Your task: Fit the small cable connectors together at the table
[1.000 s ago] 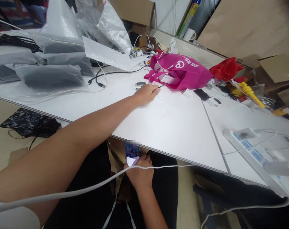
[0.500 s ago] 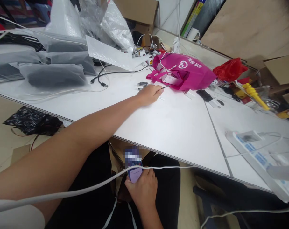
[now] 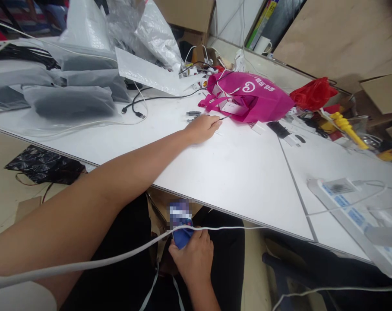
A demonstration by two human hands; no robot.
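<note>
My left hand rests on the white table, its fingers closed round a thin dark pointed tool. Most of that tool is hidden in the hand, so its kind cannot be told. Just behind the knuckles lie a few slim dark pen-like items. Below the table's front edge, over my lap, my right hand grips a smartphone with its screen lit, the upper part blurred out. A white cable crosses in front of the phone.
A magenta bag lies beyond my left hand, with a small white box at its opening. Grey plastic-wrapped packages sit at the left, near a black USB cable. On the right is a white-and-blue box.
The lower part of the phone's screen has gone from a pale panel to plain blue. Both hands have stayed in place.
</note>
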